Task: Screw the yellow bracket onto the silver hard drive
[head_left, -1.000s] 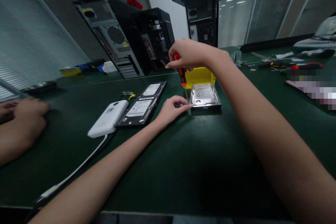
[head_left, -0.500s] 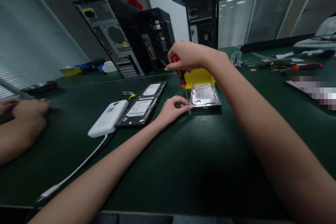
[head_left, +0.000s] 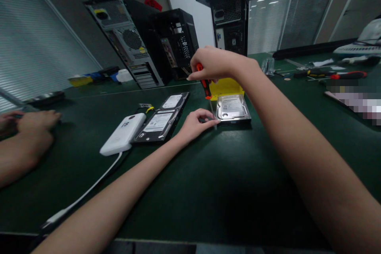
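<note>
A silver hard drive (head_left: pixel 232 106) lies flat on the green table, label side up. My right hand (head_left: pixel 210 63) grips a red-and-black screwdriver (head_left: pixel 206 87) from above, its shaft slanting down to the drive's near left corner. At that corner my left hand (head_left: pixel 198 125) rests low on the table with thumb and fingertips pinched together beside the screwdriver's tip. What lies between those fingertips is too small to make out. Behind the drive stands a yellow piece (head_left: pixel 228 87), partly hidden by my right wrist.
Two more hard drives (head_left: pixel 159 122) and a white power bank (head_left: pixel 122 134) with a white cable lie to the left. Computer cases (head_left: pixel 139 39) stand at the back. Loose tools, including red-handled pliers (head_left: pixel 348 75), lie on the right. Another person's hands (head_left: pixel 37 121) are at far left.
My hands, the screwdriver and the drive keep practically the same positions. The other person's hands at far left have shifted slightly to the right.
</note>
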`<state>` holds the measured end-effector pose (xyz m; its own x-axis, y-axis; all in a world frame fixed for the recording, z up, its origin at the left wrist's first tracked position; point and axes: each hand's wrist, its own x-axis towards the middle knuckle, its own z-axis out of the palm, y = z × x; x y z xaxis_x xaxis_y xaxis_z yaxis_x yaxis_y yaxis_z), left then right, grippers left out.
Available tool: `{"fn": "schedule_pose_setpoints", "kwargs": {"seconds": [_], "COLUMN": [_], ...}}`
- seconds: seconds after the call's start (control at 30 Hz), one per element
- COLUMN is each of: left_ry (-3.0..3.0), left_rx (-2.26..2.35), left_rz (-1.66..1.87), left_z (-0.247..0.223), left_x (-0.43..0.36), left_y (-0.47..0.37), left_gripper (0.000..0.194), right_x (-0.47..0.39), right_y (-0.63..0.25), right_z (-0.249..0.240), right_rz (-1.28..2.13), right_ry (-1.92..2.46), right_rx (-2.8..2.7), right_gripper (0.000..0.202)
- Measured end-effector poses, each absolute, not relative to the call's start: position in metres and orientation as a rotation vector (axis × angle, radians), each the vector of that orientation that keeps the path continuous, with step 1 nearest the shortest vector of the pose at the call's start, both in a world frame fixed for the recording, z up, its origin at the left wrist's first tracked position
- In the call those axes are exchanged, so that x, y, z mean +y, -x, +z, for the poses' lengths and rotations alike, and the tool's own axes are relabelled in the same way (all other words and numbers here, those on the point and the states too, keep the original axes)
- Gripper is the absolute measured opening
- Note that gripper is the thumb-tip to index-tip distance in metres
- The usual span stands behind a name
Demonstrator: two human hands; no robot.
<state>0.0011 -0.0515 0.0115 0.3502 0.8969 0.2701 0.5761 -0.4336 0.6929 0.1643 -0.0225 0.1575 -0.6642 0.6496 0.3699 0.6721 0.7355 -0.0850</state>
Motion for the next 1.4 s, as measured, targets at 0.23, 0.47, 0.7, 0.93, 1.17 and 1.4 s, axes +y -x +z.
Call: {"fn": "schedule_pose_setpoints", "kwargs": {"seconds": [0.23, 0.47, 0.7, 0.93, 1.17, 1.4], "left_ry": [-2.136, -2.149, -2.153, -2.147, -2.092, -1.995], "left_rx": [1.279, 1.257, 1.251, 1.269, 1.270, 1.260], "left_rz": [0.865, 0.876, 0.878, 0.862, 0.874, 0.888], "left_z": [0.0132, 0.0143, 0.0152, 0.0156, 0.0172, 0.0174], "left_x": [-0.0524, -0.0541, -0.0548, -0.0545, -0.0560, -0.0549], "left_y": [-0.0014, -0.0022, -0.0035, -0.0030, -0.0040, -0.0033], "left_gripper": [0.031, 0.029, 0.028, 0.028, 0.026, 0.027], "right_x": [-0.0226, -0.0240, -0.0241, -0.0237, -0.0244, -0.0211], "right_y": [-0.1647, -0.1651, -0.1621, -0.1636, -0.1672, -0.1709], "right_z": [0.1570, 0.1573, 0.1562, 0.1570, 0.1593, 0.1597], "right_rz": [-0.052, -0.037, -0.061, -0.065, -0.032, -0.048], "right_ry": [1.021, 1.011, 0.979, 0.986, 1.013, 1.025], "right_rx": [-2.559, -2.556, -2.568, -2.558, -2.540, -2.521], "right_gripper": [0.043, 0.041, 0.037, 0.038, 0.040, 0.042]}}
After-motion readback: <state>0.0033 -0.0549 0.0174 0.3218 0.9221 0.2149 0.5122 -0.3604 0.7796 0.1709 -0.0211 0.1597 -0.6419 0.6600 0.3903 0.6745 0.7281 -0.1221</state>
